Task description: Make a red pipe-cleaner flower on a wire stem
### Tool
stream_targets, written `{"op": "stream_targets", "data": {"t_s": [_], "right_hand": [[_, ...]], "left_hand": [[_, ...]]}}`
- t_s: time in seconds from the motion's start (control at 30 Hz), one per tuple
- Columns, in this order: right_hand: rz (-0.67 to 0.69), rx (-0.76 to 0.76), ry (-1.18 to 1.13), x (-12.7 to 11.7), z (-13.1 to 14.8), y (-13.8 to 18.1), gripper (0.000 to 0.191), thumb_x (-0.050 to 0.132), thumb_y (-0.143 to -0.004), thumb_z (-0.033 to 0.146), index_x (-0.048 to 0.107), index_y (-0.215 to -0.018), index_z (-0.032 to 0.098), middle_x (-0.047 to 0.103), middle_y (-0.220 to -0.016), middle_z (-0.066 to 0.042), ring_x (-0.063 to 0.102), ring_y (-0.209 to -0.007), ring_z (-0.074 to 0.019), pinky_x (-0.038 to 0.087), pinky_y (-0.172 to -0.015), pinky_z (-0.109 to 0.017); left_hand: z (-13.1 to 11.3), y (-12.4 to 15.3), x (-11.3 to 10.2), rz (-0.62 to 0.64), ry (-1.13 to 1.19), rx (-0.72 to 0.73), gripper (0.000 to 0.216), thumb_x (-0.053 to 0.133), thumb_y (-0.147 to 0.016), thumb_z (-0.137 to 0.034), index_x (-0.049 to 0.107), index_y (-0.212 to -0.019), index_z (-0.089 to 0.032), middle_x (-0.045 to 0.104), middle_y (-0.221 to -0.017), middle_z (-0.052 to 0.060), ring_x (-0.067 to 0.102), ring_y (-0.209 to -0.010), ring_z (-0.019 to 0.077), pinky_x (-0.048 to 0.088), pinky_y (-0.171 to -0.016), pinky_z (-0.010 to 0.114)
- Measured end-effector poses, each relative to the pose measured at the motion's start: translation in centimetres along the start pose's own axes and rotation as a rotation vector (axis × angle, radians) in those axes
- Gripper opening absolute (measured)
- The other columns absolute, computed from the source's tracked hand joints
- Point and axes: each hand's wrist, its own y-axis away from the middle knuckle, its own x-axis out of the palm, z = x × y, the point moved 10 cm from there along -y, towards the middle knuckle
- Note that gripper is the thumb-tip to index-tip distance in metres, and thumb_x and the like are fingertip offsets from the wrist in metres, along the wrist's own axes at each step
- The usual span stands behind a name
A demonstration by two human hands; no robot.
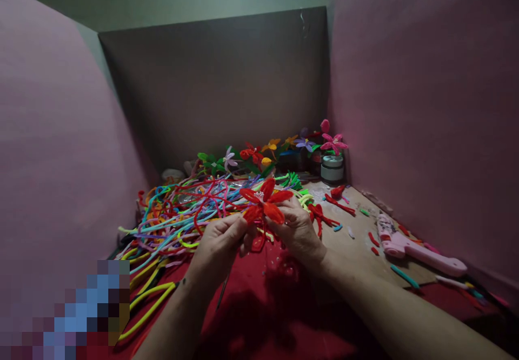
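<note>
A red pipe-cleaner flower (265, 203) with several looped petals is held up between both hands above a red cloth (259, 300). My left hand (221, 244) pinches it from the left, fingers curled at the lower petals. My right hand (298, 230) grips it from the right, fingers closed behind the petals. A big tangle of coloured pipe cleaners (178, 219) lies just beyond and left of the hands.
Finished pipe-cleaner flowers (275, 149) stand in a row at the back, beside a small white jar (332, 168). A pink glue gun (413, 249) lies on the wooden board (357, 241) at right, among red cut pieces (336, 203). Pink walls close in both sides.
</note>
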Motion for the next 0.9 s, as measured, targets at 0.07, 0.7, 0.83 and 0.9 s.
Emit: {"op": "stream_targets", "data": {"t_s": [0.07,0.7,0.83,0.9], "right_hand": [[0.009,0.023,-0.030,0.1,0.0,-0.1,0.010,0.061,-0.077,0.025,0.071,-0.078,0.026,0.067,-0.080,-0.002,0.049,-0.086,-0.0202,0.037,-0.079,-0.036],[-0.047,0.268,-0.428,0.2,-3.1,-0.2,0.005,0.065,-0.070,0.024,0.068,-0.069,0.019,0.061,-0.071,0.000,0.050,-0.072,-0.0140,0.039,-0.073,-0.029],[-0.022,0.428,-0.702,1.2,-3.8,0.1,0.007,0.067,-0.065,0.023,0.069,-0.069,0.017,0.061,-0.069,0.001,0.052,-0.067,-0.0122,0.041,-0.069,-0.027],[-0.021,0.527,-0.811,1.7,-4.2,0.4,0.010,0.069,-0.063,0.023,0.070,-0.070,0.017,0.063,-0.068,0.001,0.053,-0.066,-0.0122,0.041,-0.069,-0.027]], "left_hand": [[0.5,-0.1,0.3,-0.010,0.073,-0.057,0.028,0.060,-0.076,-0.037,0.064,-0.065,-0.011,0.052,-0.050,0.000,0.041,-0.043,0.0060,0.028,-0.044,0.020],[1.3,-0.7,-1.6,-0.243,-0.008,-0.068,0.026,0.070,-0.066,-0.036,0.063,-0.078,-0.015,0.056,-0.059,-0.002,0.046,-0.049,0.0070,0.035,-0.046,0.018],[0.7,-0.7,-1.2,-0.303,-0.350,0.034,0.027,0.070,-0.065,-0.028,0.061,-0.087,-0.015,0.062,-0.077,0.001,0.055,-0.069,0.0122,0.043,-0.064,0.022],[1.1,-0.9,-0.2,-0.246,-0.410,0.078,0.032,0.069,-0.065,-0.029,0.059,-0.093,-0.017,0.062,-0.085,0.003,0.057,-0.078,0.0159,0.045,-0.072,0.027]]}}
